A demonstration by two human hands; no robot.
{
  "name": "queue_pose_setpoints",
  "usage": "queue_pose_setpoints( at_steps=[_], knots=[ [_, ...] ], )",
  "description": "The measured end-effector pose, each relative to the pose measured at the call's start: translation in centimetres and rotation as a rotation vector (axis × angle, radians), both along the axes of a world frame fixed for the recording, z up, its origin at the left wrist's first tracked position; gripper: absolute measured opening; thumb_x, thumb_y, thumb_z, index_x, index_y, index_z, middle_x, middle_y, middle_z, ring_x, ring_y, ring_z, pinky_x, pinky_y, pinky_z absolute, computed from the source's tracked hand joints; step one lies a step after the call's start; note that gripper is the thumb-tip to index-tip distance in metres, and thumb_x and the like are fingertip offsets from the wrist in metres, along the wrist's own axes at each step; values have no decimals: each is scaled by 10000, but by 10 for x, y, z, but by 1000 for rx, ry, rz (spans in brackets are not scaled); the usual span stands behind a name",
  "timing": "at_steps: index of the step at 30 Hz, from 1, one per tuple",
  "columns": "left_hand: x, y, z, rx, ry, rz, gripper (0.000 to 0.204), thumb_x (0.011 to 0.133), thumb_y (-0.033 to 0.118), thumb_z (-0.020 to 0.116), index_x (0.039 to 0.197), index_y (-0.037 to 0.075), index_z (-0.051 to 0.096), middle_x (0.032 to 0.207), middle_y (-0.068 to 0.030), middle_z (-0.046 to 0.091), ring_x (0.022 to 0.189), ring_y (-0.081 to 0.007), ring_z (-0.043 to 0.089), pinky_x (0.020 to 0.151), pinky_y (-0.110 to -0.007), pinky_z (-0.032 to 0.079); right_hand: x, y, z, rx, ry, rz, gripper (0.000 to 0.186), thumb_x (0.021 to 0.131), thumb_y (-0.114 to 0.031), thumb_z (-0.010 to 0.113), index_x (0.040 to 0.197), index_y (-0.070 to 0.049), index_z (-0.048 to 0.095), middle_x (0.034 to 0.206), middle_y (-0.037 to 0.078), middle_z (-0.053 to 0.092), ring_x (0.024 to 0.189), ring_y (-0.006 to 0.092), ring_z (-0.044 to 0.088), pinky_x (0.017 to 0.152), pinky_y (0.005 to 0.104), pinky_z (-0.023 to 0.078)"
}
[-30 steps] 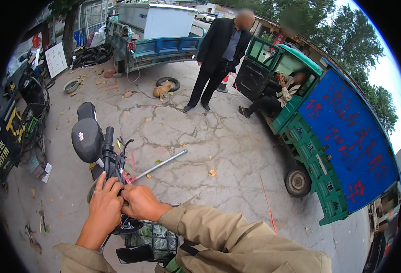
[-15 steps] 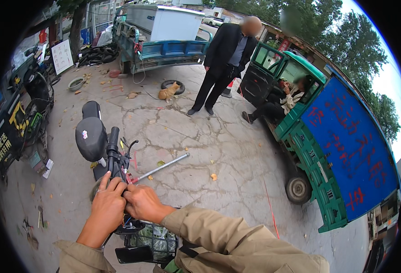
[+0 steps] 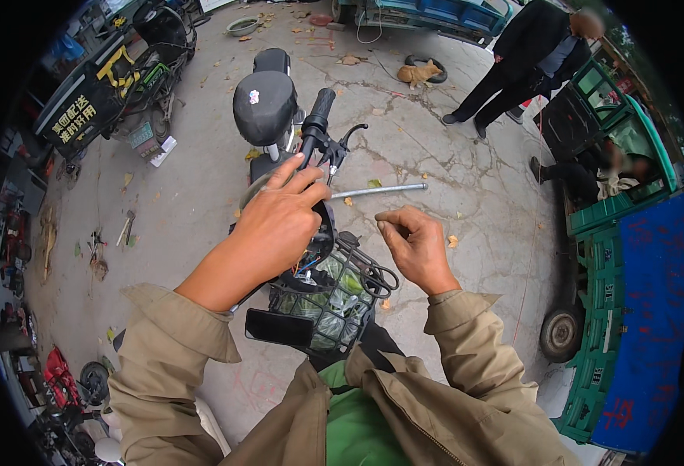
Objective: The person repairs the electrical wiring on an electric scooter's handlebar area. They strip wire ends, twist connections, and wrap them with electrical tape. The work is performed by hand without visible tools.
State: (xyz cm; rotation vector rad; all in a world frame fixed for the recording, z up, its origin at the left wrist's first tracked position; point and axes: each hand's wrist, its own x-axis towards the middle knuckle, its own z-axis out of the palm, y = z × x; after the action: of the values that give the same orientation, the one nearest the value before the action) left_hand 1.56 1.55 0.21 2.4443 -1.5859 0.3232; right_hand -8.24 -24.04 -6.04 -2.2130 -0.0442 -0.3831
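Observation:
A small electric bike stands in front of me, with a black seat [image 3: 264, 105], a black handlebar grip [image 3: 320, 109] and a brake lever [image 3: 350, 136]. My left hand [image 3: 276, 221] lies over the middle of the handlebar, fingers wrapped on its head. My right hand [image 3: 416, 248] hovers just right of it, off the bike, thumb and forefinger pinched together; whether it holds anything is too small to see. Below my hands is a black wire basket [image 3: 334, 299] with green stuff inside. A grey metal rod [image 3: 381, 189] lies on the concrete beyond my right hand.
A person in a dark suit [image 3: 524, 58] stands at the upper right. Beside them is a green and blue three-wheeler [image 3: 621, 256] with someone seated in its cab. A dog [image 3: 420, 72] lies at the top. A black scooter [image 3: 117, 85] and small tools [image 3: 124, 229] are on the left.
My right hand has come off the handlebar and moved right with its fingers pinched. My left hand stays on the handlebar. My head has moved closer and tilted down.

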Motion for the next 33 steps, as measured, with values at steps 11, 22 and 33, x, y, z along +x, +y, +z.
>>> queue_pose_setpoints(
  at_steps=[11, 22, 33],
  knots=[
    [-7, 1, 10, 44, 101, 52, 48, 750, 61, 790, 753, 23, 761, 1354, -106, 669, 1454, -345, 517, 1308, -578, 314, -35, 5, -47, 140, -11, -56, 331, 885, 32, 664, 1198, -13, 764, 1008, 154, 721, 828, 294, 707, 768, 392, 566],
    [-12, -10, 25, 91, 201, 168, 109, 783, 44, 842, 821, -6, 753, 1435, -111, 656, 1455, -370, 526, 1276, -592, 356, -17, 62, -14, 851, 418, 299, 202, 985, -65, 739, 1161, 32, 759, 931, 66, 730, 678, 65, 590, 602, 284, 480],
    [-17, -29, 34, 222, 228, 317, 113, 782, 63, 847, 883, 40, 803, 1511, -111, 639, 1503, -401, 482, 1269, -611, 346, -7, 50, -26, 816, 227, 476, 113, 955, -44, 755, 1049, 6, 790, 881, 85, 690, 606, 132, 630, 558, 303, 468]
  ],
)
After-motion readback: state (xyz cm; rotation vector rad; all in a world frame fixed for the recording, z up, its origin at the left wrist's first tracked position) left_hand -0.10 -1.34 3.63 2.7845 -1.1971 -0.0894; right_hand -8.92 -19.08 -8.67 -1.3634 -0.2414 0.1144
